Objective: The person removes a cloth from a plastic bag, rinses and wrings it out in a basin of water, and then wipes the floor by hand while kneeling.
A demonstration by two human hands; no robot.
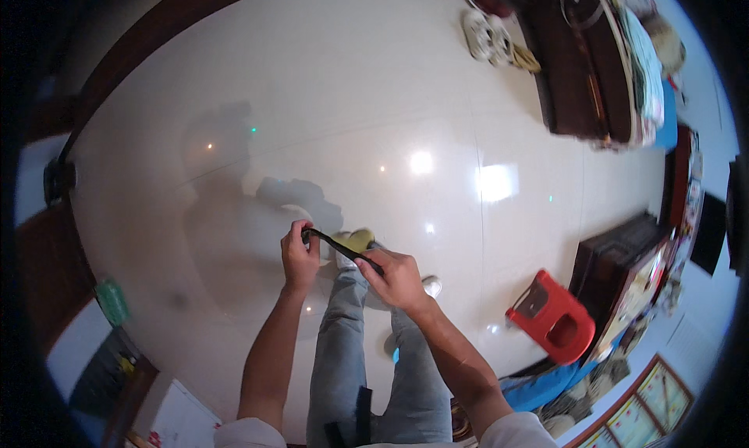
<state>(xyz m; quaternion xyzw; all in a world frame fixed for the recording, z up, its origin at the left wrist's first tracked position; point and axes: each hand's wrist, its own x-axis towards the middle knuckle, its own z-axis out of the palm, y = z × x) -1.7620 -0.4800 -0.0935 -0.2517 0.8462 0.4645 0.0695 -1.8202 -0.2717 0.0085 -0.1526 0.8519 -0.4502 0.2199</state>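
A narrow black strap-like item stretches between my two hands, above the tiled floor and my feet. My left hand pinches its upper left end between thumb and fingers. The lower right end is in the closed grip of my right hand, with the thumb lying along it. What the item is exactly cannot be told. Below it, a yellow-green thing shows by my feet, partly hidden by the item and my hands.
A red plastic stool stands at the right by dark wooden furniture. Light-coloured shoes lie beside a dark cabinet at the upper right. A green translucent object is by the left wall.
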